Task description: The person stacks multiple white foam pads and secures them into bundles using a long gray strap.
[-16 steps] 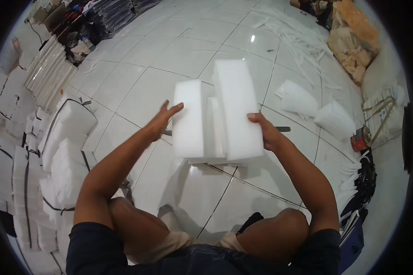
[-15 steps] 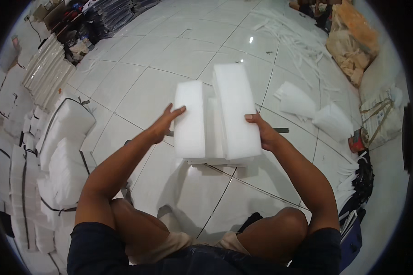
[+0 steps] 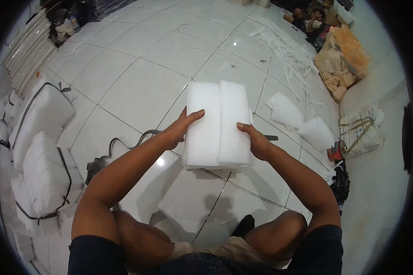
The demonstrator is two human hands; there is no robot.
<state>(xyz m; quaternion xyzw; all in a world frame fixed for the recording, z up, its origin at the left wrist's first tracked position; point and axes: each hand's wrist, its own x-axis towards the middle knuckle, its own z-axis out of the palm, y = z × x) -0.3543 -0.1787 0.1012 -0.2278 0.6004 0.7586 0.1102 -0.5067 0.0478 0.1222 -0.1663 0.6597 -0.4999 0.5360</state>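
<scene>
Two white foam-sheet stacks, the left one (image 3: 203,137) and the right one (image 3: 234,107), are pressed side by side in front of me. Around the outer side of the left stack, my left hand (image 3: 178,130) has its thumb on top. My right hand (image 3: 258,141) grips the right stack the same way, thumb over its upper face. The fingers of both hands are mostly hidden behind the foam. More white foam shows just under the two stacks. A dark strap (image 3: 117,141) emerges from beneath on the left, and a short end sticks out on the right.
Strapped white foam bundles (image 3: 44,176) stand along the left. Loose foam pieces (image 3: 284,110) and thin foam strips (image 3: 286,57) lie on the tiled floor at right. Beyond them are a plastic bag of scraps (image 3: 341,62), a white sack (image 3: 362,133) and a person (image 3: 309,23) far back.
The two foam stacks have come together, closing the gap between them. Both hands moved inward with them. The view has shifted slightly, with more of the left strap showing.
</scene>
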